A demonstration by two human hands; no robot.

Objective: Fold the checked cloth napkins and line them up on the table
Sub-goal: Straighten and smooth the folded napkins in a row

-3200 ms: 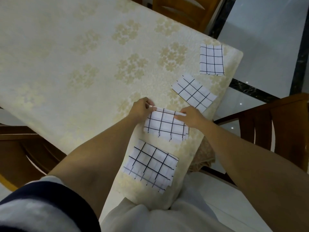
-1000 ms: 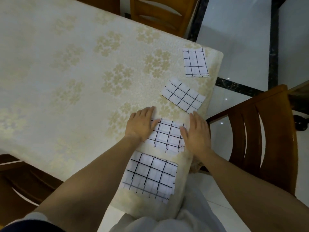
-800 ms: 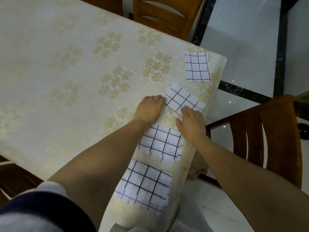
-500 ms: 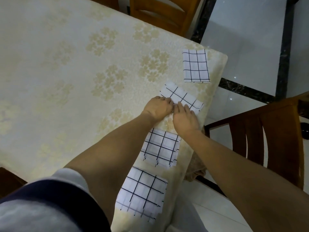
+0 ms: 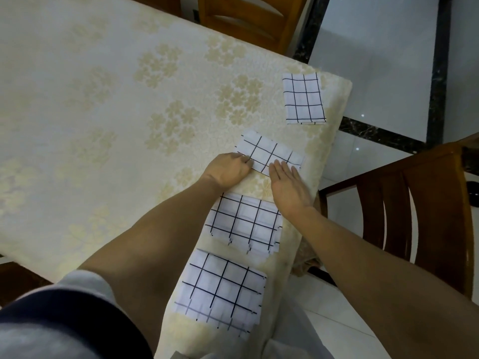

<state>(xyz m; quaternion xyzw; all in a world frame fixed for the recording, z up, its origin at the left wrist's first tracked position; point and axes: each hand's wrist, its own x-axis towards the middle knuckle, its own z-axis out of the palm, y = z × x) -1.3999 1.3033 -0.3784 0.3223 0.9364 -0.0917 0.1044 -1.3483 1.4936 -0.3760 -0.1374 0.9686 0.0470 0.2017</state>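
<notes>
Desk (image 5: 103,104): cream, floral-patterned.
Change: tilted napkin (image 5: 274,151) narrower, folded over.
Left hand (image 5: 228,170): curled fingers pinch its end.
Right hand (image 5: 288,189): flat, pressing it.

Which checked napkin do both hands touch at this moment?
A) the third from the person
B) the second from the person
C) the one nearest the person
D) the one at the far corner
A: the left hand, fingers curled, and the right hand, fingers flat, both touch the tilted third napkin.
</notes>
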